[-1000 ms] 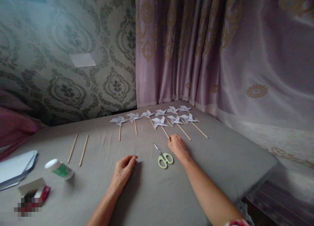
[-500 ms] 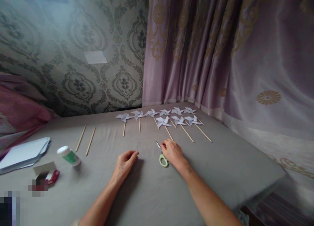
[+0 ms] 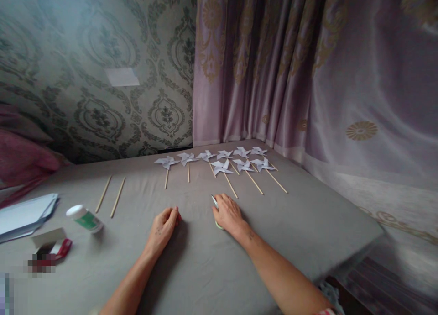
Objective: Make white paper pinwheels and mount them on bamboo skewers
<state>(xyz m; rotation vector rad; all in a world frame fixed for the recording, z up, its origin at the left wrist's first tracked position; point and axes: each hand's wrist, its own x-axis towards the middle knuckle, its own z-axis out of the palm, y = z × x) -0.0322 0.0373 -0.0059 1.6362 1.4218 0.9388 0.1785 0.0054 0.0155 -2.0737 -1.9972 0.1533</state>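
My right hand (image 3: 228, 215) lies over a pair of scissors (image 3: 219, 225) on the cloth, fingers curled around them. The blade tip shows past the fingers and part of the light green handle sticks out below; the rest is hidden. To the left, my left hand (image 3: 164, 229) rests on its side, closed, thumb against the curled fingers, with nothing visible in it. Beyond both hands, several white paper pinwheels (image 3: 222, 167) on wooden sticks lie in two uneven rows. Nearest my right hand is the stick (image 3: 231, 186) of a front-row pinwheel.
Two loose wooden sticks (image 3: 117, 197) lie left of the pinwheels. A white bottle with a green label (image 3: 85, 219) lies tilted nearby. Farther left are an opened red-and-white small box (image 3: 61, 249) and a stack of paper (image 3: 27, 213). Grey cloth (image 3: 201, 269) covers the surface.
My right hand has moved onto the scissors, closing over them and hiding most of the handle. My left hand stays closed. The whole view has shifted slightly, so things appear farther left.
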